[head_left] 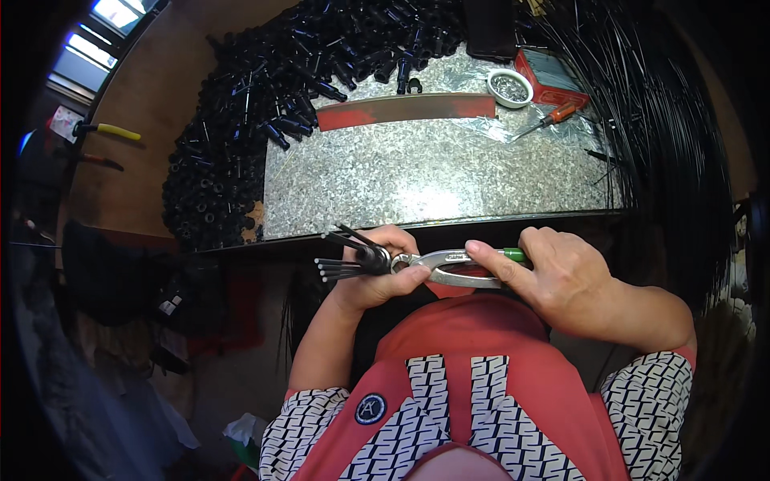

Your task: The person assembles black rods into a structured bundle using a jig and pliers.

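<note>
Below the front edge of the table, my left hand [367, 291] is closed around a bundle of thin black rods [338, 269]. The rods fan out to the left, and a round black piece sits where they gather. My right hand [571, 276] grips silver pliers [451, 258], its thumb lying along one handle and a green handle part showing beside the fingers. The pliers' head meets the bundle at my left thumb and fingertips. My fingers partly hide what lies between the jaws.
A speckled stone slab [361, 180] covers the near table. Black tubular parts [297, 80] are heaped behind and left. A curved reddish strip [409, 111], a white bowl of small metal pieces [510, 88], a red box [552, 78], an orange-handled screwdriver [557, 115] and long black rods [666, 104] lie around it.
</note>
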A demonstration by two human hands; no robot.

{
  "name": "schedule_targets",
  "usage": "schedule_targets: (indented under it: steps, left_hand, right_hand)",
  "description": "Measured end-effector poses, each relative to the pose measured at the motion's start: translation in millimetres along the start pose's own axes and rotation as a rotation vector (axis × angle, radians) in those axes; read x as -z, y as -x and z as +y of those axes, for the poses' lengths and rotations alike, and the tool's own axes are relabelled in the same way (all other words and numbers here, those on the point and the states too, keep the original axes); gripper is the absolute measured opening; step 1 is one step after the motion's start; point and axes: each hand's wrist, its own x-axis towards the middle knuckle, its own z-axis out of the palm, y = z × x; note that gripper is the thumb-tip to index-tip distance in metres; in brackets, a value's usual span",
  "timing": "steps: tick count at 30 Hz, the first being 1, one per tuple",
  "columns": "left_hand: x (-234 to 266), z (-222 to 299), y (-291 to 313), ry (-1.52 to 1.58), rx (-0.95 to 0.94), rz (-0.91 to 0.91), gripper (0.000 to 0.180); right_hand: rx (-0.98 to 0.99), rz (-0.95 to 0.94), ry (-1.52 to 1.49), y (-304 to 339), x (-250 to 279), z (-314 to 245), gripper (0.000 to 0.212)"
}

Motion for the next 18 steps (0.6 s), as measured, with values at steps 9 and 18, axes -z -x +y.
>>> schedule_targets:
  steps: [9, 18]
  left_hand:
    - [5.3, 2.1, -3.1, 0.239, -0.141, 0.219, 0.059]
    - [67.8, 53.0, 10.4, 0.502, -0.350, 0.582, 0.090]
  right_hand:
    - [-0.177, -0.150, -0.463, -19.1, -2.0, 16.9, 0.067]
    - [-0.265, 0.219, 0.020, -33.9, -47.5, 27.6, 0.068]
